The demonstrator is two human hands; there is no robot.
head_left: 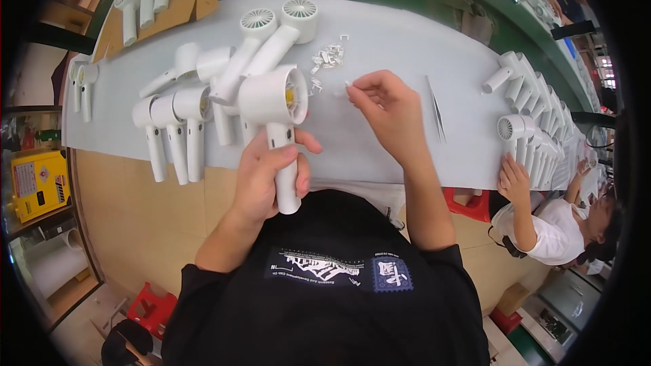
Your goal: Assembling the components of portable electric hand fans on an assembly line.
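My left hand (261, 176) is wrapped round the handle of a white handheld fan (263, 98). The fan stands upright, its round open end turned right and showing a yellow centre. In a pinch, the thumb and forefinger of my right hand (386, 105) hold a small white plastic part (348, 84) over the table, apart from the fan. Beyond that hand lies a loose pile of small white plastic parts (329, 57). Metal tweezers (435, 110) rest on the table right of my right hand.
On the pale-covered table (380, 34), several white fans (178, 112) stand or lie at left. More fans (298, 20) lie behind the held one. Cardboard (190, 0) bears others at far left. A co-worker's hand (514, 179) touches a row of fans (536, 142) at right.
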